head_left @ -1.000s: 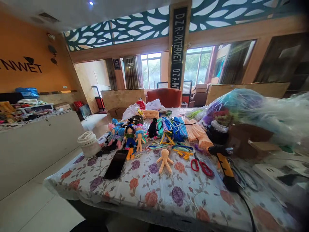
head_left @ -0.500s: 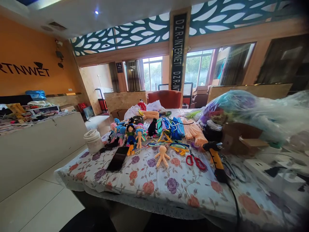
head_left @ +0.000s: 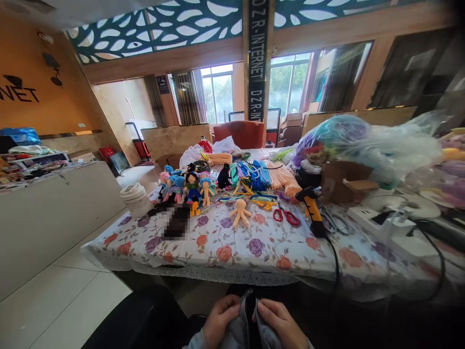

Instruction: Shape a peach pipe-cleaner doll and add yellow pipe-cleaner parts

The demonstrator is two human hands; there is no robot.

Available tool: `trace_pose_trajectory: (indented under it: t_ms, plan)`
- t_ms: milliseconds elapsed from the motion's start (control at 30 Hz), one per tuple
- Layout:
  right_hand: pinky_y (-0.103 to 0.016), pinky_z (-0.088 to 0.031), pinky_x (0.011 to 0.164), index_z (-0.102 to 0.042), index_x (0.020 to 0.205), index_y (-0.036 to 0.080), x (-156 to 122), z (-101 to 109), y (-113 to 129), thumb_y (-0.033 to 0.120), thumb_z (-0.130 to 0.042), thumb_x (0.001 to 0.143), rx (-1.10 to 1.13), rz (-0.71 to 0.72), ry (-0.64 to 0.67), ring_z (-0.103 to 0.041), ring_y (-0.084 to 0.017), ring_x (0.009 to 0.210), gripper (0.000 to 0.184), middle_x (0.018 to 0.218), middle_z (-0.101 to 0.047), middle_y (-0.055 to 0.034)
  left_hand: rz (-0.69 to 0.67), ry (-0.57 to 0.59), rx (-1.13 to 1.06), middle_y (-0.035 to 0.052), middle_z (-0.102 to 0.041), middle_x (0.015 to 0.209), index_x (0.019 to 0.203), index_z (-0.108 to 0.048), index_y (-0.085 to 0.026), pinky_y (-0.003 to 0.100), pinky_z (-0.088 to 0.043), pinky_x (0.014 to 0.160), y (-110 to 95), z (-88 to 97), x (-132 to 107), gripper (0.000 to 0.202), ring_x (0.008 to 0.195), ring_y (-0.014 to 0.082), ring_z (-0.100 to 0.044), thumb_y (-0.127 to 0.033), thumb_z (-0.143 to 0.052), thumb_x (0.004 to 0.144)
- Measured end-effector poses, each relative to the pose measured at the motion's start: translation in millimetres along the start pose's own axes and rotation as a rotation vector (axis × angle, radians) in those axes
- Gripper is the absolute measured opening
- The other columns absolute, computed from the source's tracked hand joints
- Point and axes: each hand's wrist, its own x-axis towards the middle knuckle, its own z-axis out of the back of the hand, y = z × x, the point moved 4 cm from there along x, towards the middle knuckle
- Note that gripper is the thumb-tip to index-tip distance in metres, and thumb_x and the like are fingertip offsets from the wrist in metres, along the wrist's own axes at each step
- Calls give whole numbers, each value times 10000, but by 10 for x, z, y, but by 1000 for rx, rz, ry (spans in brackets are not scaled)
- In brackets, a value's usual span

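At the bottom of the head view, my left hand [head_left: 218,321] pinches one front edge of a grey jacket [head_left: 238,333]. My right hand [head_left: 282,324] pinches the other edge, with a dark gap between the two. What looks like a zipper end pokes up beside the left fingers. Beyond the hands, on the flowered tablecloth [head_left: 232,261], lies a peach doll body [head_left: 240,214] made of fuzzy stems. Red-handled scissors [head_left: 286,216] and a yellow and black glue gun [head_left: 313,213] lie to its right. Neither hand touches anything on the table.
Several finished dolls [head_left: 181,186], a white lidded jar [head_left: 135,199] and a blurred-out dark object [head_left: 176,223] are on the left. Bundles of fuzzy stems [head_left: 259,175] lie behind. A cardboard box [head_left: 345,179], plastic bags [head_left: 392,145] and a power strip [head_left: 392,232] crowd the right. A black cord hangs over the front edge.
Both my hands have come into view at the bottom, gripping the jacket's edges. The view has tilted down and shifted slightly right. The items on the table appear unmoved.
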Motion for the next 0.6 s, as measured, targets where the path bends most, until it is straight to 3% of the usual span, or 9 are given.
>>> trace_pose_trajectory:
  t_ms: [100,233,467,600]
  plan:
    - [-235,-301,550,-549,602,139,-1,-63,32,704,-516,722,-51,-22,50,-354,-106,560,578,564,-393,31,-25,23,-74,-17,-555,562,601,-596,-161,251,-366,602,-108,-71,-12,413,569,119,-463,-534,-767,549]
    - [-234,-289,560,-516,613,145,22,-97,55,685,-488,750,-83,10,98,-345,-108,579,557,584,-378,36,-57,42,-121,-29,-526,508,602,-548,-162,235,-344,555,-134,-159,-31,436,508,96,-444,-565,-711,621]
    - [-240,-196,506,-365,564,184,-13,-202,138,692,-500,734,-94,-14,204,-235,-92,557,552,572,-276,56,10,64,-75,-36,-496,473,480,-521,-146,229,-275,505,-99,-132,-116,542,477,72,-370,-619,-778,417]
    - [-247,-166,486,-349,546,188,-36,-252,201,671,-518,738,-104,-8,275,-203,-86,538,546,552,-250,62,16,95,-16,-26,-494,488,492,-549,-142,235,-248,504,-98,-84,-135,574,495,82,-364,-678,-738,417]
